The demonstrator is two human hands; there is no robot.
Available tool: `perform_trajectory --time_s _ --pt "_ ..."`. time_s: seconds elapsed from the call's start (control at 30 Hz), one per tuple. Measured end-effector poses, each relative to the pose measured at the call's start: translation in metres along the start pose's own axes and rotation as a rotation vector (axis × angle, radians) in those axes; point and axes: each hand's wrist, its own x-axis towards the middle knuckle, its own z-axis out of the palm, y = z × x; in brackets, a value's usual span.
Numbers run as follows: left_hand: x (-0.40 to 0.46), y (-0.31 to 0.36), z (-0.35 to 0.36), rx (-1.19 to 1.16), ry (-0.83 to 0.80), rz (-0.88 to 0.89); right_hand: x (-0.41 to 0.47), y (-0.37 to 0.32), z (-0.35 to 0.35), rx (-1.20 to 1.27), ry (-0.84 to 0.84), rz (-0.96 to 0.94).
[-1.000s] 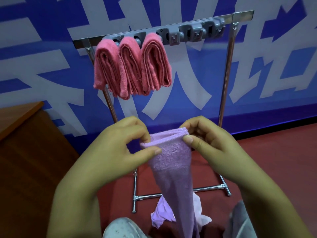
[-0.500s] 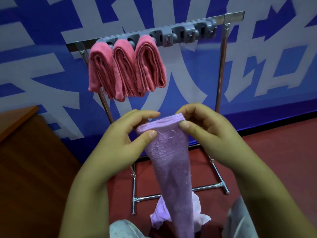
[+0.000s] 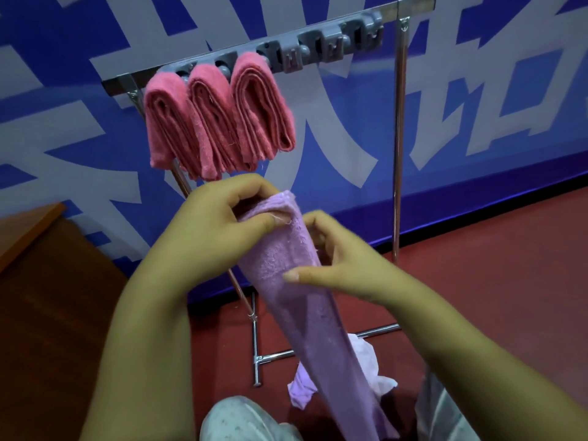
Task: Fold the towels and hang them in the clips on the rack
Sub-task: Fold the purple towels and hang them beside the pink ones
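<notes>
A long folded purple towel [image 3: 305, 307] hangs down in front of me. My left hand [image 3: 216, 230] pinches its top end between thumb and fingers. Lower down, my right hand [image 3: 337, 265] curls around the towel's right side, thumb across its front. Behind stands a metal rack [image 3: 396, 173] with a grey clip bar [image 3: 318, 49]. Three folded pink towels [image 3: 219, 119] hang from the bar's left clips. The clips to the right hold nothing.
More purple and white cloth [image 3: 366, 374] lies on the red floor [image 3: 493, 265] by the rack's foot. A brown wooden surface [image 3: 47, 297] stands at the left. A blue wall with white lettering [image 3: 477, 106] is behind the rack. My knees show at the bottom.
My right hand let go of the towel's top edge and slid down its right side. My left hand now holds the top alone.
</notes>
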Motion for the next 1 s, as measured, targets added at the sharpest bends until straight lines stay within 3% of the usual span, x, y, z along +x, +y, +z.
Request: perform_trajectory --time_s 0.1,0.23,0.47,0.77,0.87,1.0 --pt "0.001 0.0 -0.004 -0.019 0.044 0.002 -0.003 0.04 0.005 -0.125 -0.024 0.112" --pt "0.001 -0.002 -0.017 -0.024 0.107 -0.002 -0.011 0.08 0.008 -0.086 -0.05 0.211" --pt "0.005 0.001 -0.027 -0.028 0.177 0.008 -0.013 0.1 0.014 -0.069 -0.049 0.177" --pt "0.014 -0.009 -0.037 -0.069 0.277 -0.026 -0.011 0.093 0.01 0.237 -0.225 0.355" --pt "0.026 -0.023 -0.037 -0.126 0.352 -0.106 -0.011 0.095 0.008 0.331 -0.374 0.46" --pt "0.049 -0.052 -0.038 -0.103 0.389 -0.242 -0.013 0.097 -0.001 0.248 -0.621 0.624"
